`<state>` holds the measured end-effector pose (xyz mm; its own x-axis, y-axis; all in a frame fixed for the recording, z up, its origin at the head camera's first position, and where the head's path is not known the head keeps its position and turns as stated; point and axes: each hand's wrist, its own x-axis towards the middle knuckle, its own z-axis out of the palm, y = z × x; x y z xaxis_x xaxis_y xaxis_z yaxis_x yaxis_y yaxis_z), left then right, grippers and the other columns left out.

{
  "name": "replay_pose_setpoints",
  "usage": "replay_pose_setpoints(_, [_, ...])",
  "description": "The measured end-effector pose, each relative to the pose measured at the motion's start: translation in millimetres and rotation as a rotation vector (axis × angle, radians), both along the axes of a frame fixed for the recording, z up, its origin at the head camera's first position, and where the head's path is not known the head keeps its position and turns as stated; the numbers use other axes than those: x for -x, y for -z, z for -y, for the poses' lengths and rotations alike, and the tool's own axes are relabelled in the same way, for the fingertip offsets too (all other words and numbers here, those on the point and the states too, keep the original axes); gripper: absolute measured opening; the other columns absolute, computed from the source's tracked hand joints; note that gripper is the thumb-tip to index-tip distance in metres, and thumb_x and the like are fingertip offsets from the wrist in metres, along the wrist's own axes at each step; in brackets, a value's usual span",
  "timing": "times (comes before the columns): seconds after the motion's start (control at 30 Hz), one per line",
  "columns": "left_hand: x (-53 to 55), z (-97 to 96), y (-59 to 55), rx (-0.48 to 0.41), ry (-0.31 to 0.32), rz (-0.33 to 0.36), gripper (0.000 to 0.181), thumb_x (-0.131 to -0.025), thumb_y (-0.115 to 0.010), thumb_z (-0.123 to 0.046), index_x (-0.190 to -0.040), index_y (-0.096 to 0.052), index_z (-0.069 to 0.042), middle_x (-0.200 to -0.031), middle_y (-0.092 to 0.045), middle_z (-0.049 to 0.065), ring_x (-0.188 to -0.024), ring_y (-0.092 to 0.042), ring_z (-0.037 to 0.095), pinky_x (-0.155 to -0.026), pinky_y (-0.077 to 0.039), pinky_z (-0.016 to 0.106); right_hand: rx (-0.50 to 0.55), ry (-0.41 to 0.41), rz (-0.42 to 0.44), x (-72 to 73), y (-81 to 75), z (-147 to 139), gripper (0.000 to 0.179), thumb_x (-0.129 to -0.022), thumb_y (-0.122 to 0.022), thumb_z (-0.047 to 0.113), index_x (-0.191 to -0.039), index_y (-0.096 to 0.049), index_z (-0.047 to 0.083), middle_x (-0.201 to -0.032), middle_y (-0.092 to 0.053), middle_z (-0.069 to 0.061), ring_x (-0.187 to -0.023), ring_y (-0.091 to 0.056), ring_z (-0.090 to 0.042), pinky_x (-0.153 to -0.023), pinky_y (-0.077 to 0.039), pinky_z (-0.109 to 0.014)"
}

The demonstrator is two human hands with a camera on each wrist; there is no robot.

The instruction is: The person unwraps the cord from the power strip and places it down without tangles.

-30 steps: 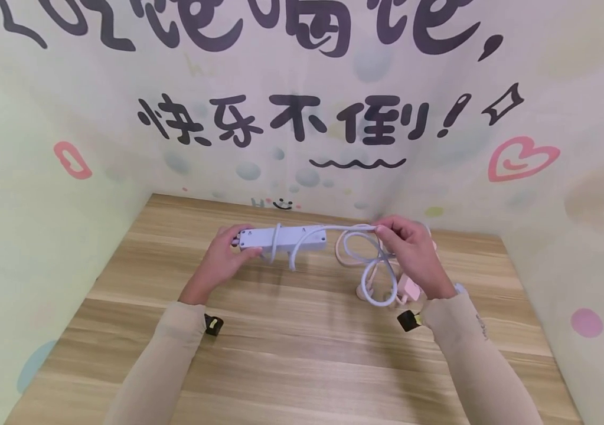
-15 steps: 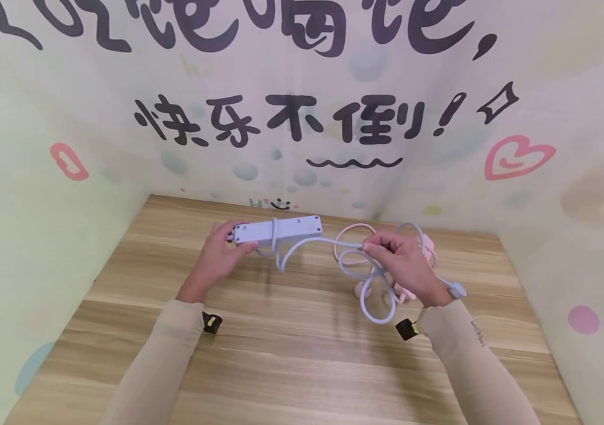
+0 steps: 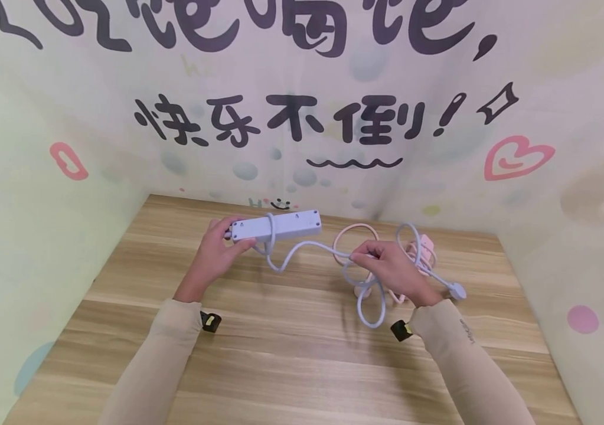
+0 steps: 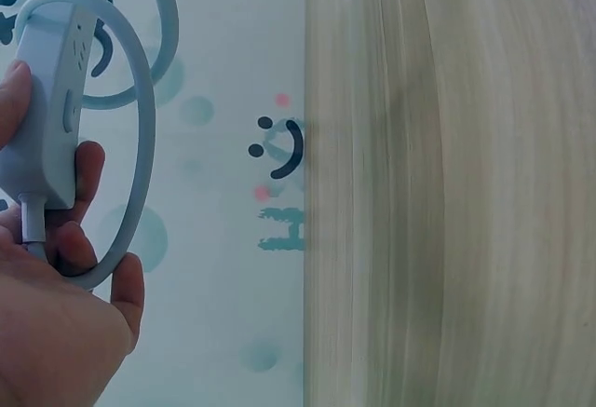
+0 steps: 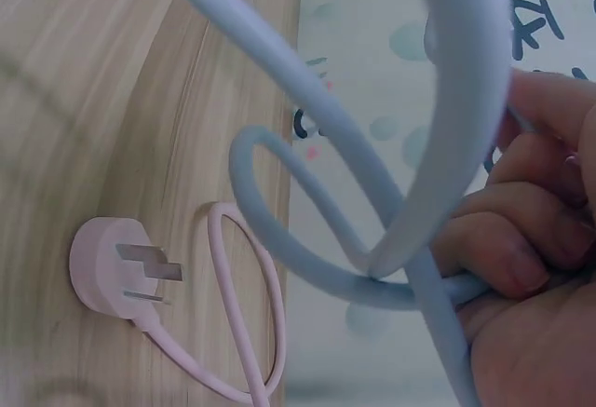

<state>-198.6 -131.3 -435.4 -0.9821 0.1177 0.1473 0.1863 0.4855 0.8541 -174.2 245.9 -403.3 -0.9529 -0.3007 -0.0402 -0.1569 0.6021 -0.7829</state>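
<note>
My left hand (image 3: 215, 251) grips the left end of a pale blue power strip (image 3: 296, 225), held up over the table. One turn of its cord (image 3: 309, 242) loops around the strip's body. In the left wrist view, the strip (image 4: 47, 118) shows socket slots on one side, and the cord (image 4: 146, 137) arcs past the fingers. My right hand (image 3: 393, 273) pinches the cord to the right of the strip, with loops dangling below. Close to the right wrist camera, crossing cord loops (image 5: 317, 100) pass beside the curled fingers. The cord's blue plug (image 3: 457, 290) is beyond the right wrist.
A pink cord (image 3: 352, 225) lies on the wooden table (image 3: 291, 354) behind and under the right hand. A pink block (image 3: 426, 249) sits at its right end. Its pink plug (image 5: 98, 267) shows metal prongs. A printed cloth wall (image 3: 280, 77) borders the table's back.
My right hand has moved left and toward me with the cord, which now sags between the hands. The left hand has shifted slightly left with the strip. The blue plug has come into view.
</note>
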Motion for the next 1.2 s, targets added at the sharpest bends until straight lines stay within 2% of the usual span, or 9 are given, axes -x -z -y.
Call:
replay_pose_setpoints(0.07, [-0.3, -0.9, 0.0, 0.000, 0.005, 0.001, 0.051, -0.092, -0.077, -0.023, -0.137, -0.059, -0.008, -0.118, -0.054, 0.017, -0.108, -0.045, 0.024, -0.084, -0.043, 0.031, -0.030, 0.019, -0.009, 2.2, 1.6, 1.1, 0.020, -0.099, -0.065, 0.036, -0.097, -0.075, 0.020, -0.079, -0.064, 0.001, -0.069, -0.050, -0.014, -0.066, -0.044, -0.026])
replay_pose_setpoints(0.27, [-1.3, -2.4, 2.3, -0.022, 0.015, 0.020, 0.052, -0.091, -0.078, -0.022, -0.137, -0.059, -0.008, -0.119, -0.053, 0.017, -0.109, -0.046, 0.026, -0.086, -0.043, 0.034, -0.053, 0.063, 0.006, 9.7, 6.1, 0.6, 0.022, -0.100, -0.064, 0.039, -0.098, -0.075, 0.020, -0.084, -0.066, -0.003, -0.073, -0.050, -0.016, -0.069, -0.044, -0.028])
replay_pose_setpoints(0.53, [-3.3, -0.9, 6.8, -0.029, 0.068, 0.019, 0.054, -0.089, -0.080, -0.022, -0.138, -0.059, -0.010, -0.122, -0.052, 0.018, -0.113, -0.048, 0.029, -0.091, -0.047, 0.041, 0.010, 0.164, 0.032, 19.4, 9.8, -1.4, 0.029, -0.102, -0.061, 0.038, -0.098, -0.071, 0.011, -0.070, -0.046, 0.004, -0.066, -0.041, -0.015, -0.060, -0.038, -0.028])
replay_pose_setpoints(0.67, [-4.0, -1.4, 5.9, -0.026, 0.079, 0.023, 0.056, -0.088, -0.080, -0.022, -0.138, -0.058, -0.009, -0.121, -0.052, 0.018, -0.113, -0.048, 0.029, -0.093, -0.046, 0.045, 0.007, 0.233, 0.026, 22.5, 4.9, -0.4, 0.032, -0.101, -0.061, 0.042, -0.099, -0.070, 0.012, -0.069, -0.045, 0.006, -0.067, -0.043, -0.015, -0.060, -0.037, -0.029])
replay_pose_setpoints(0.87, [-6.3, -0.8, 4.5, -0.028, 0.100, 0.060, 0.056, -0.089, -0.079, -0.023, -0.140, -0.057, -0.012, -0.122, -0.052, 0.017, -0.115, -0.050, 0.030, -0.090, -0.047, 0.040, 0.051, 0.305, -0.026, 28.1, -1.5, 2.9, 0.035, -0.101, -0.062, 0.040, -0.104, -0.074, 0.007, -0.077, -0.055, 0.004, -0.075, -0.048, -0.017, -0.066, -0.041, -0.029])
replay_pose_setpoints(1.1, [-10.0, -2.0, 4.7, 0.003, 0.144, 0.077, 0.053, -0.089, -0.079, -0.028, -0.137, -0.060, -0.016, -0.120, -0.054, 0.013, -0.113, -0.050, 0.028, -0.086, -0.044, 0.035, 0.123, 0.380, -0.028, 31.7, -6.1, 4.4, 0.041, -0.102, -0.059, 0.040, -0.113, -0.072, 0.003, -0.093, -0.063, 0.000, -0.091, -0.054, -0.019, -0.078, -0.044, -0.026])
replay_pose_setpoints(1.2, [-10.4, -1.4, 6.0, 0.011, 0.159, 0.074, 0.052, -0.089, -0.080, -0.028, -0.136, -0.061, -0.017, -0.119, -0.053, 0.012, -0.113, -0.049, 0.027, -0.086, -0.042, 0.034, 0.162, 0.405, -0.039, 31.5, -9.9, 4.8, 0.043, -0.102, -0.060, 0.041, -0.115, -0.072, 0.002, -0.093, -0.063, 0.003, -0.091, -0.054, -0.016, -0.078, -0.044, -0.024])
